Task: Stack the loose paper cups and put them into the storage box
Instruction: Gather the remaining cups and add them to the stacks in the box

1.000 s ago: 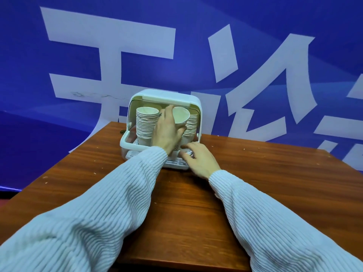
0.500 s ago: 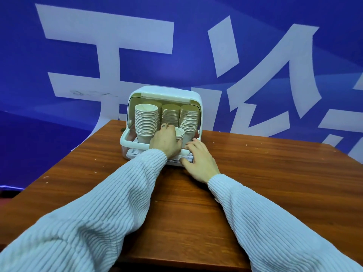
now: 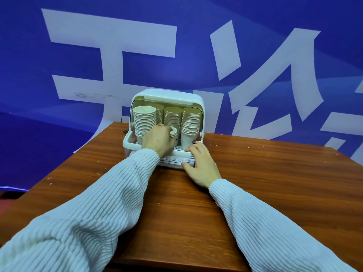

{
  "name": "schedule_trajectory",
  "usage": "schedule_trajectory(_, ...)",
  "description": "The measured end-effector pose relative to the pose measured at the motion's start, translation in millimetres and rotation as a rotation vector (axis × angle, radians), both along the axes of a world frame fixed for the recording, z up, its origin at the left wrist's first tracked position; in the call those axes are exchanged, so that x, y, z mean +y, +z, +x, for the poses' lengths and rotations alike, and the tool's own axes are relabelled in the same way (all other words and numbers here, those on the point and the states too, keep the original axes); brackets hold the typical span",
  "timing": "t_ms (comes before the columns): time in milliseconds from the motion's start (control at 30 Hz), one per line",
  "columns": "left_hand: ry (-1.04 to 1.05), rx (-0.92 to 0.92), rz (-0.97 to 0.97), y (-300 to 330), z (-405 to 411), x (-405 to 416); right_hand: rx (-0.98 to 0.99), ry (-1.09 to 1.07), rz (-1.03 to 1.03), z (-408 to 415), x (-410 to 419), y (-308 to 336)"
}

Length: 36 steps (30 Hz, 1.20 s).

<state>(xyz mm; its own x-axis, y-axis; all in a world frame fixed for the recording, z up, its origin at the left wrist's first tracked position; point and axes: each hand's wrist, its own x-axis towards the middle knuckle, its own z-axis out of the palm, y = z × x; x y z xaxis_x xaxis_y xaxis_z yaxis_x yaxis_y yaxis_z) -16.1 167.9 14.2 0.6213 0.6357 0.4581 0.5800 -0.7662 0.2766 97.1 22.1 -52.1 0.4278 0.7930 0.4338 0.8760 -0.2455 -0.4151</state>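
Inside the open storage box, the left hand curls its fingers around a short stack of cups, low at the box's front middle. Four tall cup stacks stand in the box (one half hidden behind). The right hand lies flat, fingers spread, against the box's front tray, holding nothing.

Wooden table carries 1 storage box (white, far edge).
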Motion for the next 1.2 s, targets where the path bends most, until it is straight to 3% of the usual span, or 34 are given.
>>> schedule_trajectory(133, -0.02, -0.314, 0.268, -4, -14, -5, 0.006, 0.002, 0.018, 0, 1, -2)
schedule_trajectory(167, 0.034, -0.416, 0.283, -5, -18, -5, 0.007, 0.002, 0.022, 0, 1, -3)
schedule_trajectory(233, 0.161, -0.542, 0.125, -4, -22, 2, 0.009, 0.0, 0.027, -1, 2, -4)
schedule_trajectory(367, 0.116, -0.497, -0.324, 0, -26, 27, 0.018, 0.001, 0.034, -2, 2, -5)
schedule_trajectory(633, 0.041, -0.471, -0.355, 3, -23, 44, -0.003, 0.001, 0.044, -5, 0, -2)
schedule_trajectory(733, 0.044, -0.496, -0.364, 0, -28, 42, -0.041, -0.039, 0.167, -10, 3, 13)
schedule_trajectory(833, 0.07, -0.553, -0.294, -10, -34, 30, -0.194, -0.094, 0.245, -5, 20, 52)
schedule_trajectory(967, 0.108, -0.591, 0.011, -32, -45, 4, -0.325, -0.172, 0.085, 9, 50, 113)
schedule_trajectory(1067, 0.03, -0.492, 0.195, -58, -51, -11, -0.346, -0.204, -0.031, 21, 65, 133)
schedule_trajectory(1200, -0.016, -0.406, 0.169, -76, -50, -9, -0.398, -0.173, 0.074, 22, 61, 130)
